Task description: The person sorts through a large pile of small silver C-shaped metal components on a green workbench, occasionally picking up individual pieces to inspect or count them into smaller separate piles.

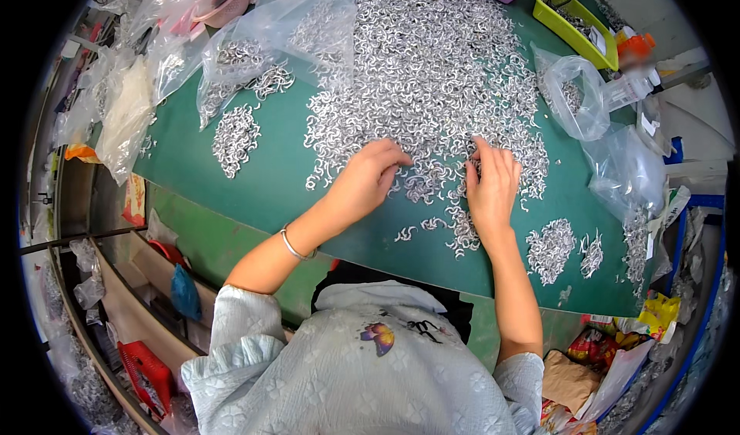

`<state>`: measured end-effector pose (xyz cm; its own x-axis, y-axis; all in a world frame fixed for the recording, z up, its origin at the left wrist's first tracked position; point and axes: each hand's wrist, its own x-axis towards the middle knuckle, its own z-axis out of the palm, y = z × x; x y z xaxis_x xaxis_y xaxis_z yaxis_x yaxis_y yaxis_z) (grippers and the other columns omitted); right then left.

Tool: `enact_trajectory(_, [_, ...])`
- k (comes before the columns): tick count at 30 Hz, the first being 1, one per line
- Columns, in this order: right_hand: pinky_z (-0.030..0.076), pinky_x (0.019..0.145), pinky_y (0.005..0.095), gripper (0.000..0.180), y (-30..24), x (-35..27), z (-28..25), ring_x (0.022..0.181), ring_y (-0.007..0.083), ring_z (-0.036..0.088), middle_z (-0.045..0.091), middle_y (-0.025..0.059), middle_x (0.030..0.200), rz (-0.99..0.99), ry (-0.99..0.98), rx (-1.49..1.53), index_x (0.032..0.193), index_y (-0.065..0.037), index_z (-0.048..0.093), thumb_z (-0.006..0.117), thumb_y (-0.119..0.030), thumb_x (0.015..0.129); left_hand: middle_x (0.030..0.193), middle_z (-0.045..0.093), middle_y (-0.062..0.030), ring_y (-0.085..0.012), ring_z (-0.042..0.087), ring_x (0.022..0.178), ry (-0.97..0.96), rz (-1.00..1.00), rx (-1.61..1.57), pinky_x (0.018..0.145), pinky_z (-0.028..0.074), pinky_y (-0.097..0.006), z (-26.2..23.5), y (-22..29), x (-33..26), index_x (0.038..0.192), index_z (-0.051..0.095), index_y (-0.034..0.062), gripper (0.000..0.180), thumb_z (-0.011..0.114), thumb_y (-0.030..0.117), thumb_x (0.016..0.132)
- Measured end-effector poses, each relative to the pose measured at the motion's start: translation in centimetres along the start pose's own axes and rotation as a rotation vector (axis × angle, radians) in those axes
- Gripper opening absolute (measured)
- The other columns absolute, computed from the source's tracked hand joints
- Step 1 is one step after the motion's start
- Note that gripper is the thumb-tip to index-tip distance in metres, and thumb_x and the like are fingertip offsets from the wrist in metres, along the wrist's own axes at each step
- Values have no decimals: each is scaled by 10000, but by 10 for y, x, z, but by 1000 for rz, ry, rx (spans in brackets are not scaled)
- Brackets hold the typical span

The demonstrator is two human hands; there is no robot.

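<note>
Sorting through the broad heap of small, silvery, curved metal pieces [432,65] seems to be the step in hand, with both hands working at its near edge on the dark green tabletop [281,184]. The bare left hand [365,174] reaches inward, its thumb and forefinger narrowed toward each other; whether a piece is pinched there I cannot tell. The bare right hand [494,184] lies across the heap's near right part, thumb a little apart from the fingers, and what it holds, if anything, is hidden.

The next move likely calls for drawing a few pieces free and easing them toward the body, where a loose trail of the same pieces [462,233] lies just beside the right wrist. Care seems needed not to drag neighbours along, since the hooked shapes could catch.

The pieces share no direction: their arcs open every way, and most are too small to tell one end from the other. The heap itself has its long axis running from the hands toward the far side of the table, roughly straight away from the person.
</note>
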<state>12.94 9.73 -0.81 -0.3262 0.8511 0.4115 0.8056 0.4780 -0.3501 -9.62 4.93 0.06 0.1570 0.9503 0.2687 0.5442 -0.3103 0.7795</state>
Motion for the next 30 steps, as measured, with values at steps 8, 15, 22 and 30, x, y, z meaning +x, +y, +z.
enact_trajectory(8, [491, 725, 277, 380, 7, -11, -5, 804, 140, 612, 653, 76, 903, 321, 25, 720, 1175, -7, 625, 652, 103, 812, 978, 688, -100, -168, 643, 807, 33, -264, -190, 724, 523, -283, -9, 3, -7, 996, 701, -3, 212, 682, -80, 799])
enact_trajectory(15, [469, 743, 213, 386, 17, -18, -13, 808, 73, 582, 634, 72, 1020, 482, -52, 1073, 1225, 27, 584, 618, 129, 855, 1013, 651, -106, -267, 638, 885, 58, -91, 20, 777, 507, -328, -12, -2, -13, 1032, 677, 5, 264, 652, -94, 789])
enact_trajectory(22, [449, 581, 232, 387, 32, -3, -25, 643, 60, 529, 688, 24, 864, 381, -28, 609, 1170, -28, 640, 659, 114, 810, 1014, 607, -78, -259, 594, 911, -34, -57, 248, 819, 378, -354, -13, 3, -15, 1054, 662, 59, 272, 623, -48, 807])
enact_trajectory(30, [469, 586, 300, 441, 8, 10, -17, 625, 150, 544, 678, 92, 905, 270, -110, 415, 1181, -47, 629, 699, 101, 771, 957, 613, -61, -251, 573, 887, -54, -3, 409, 795, 355, -357, -12, 1, -17, 1068, 655, 68, 270, 621, -37, 822])
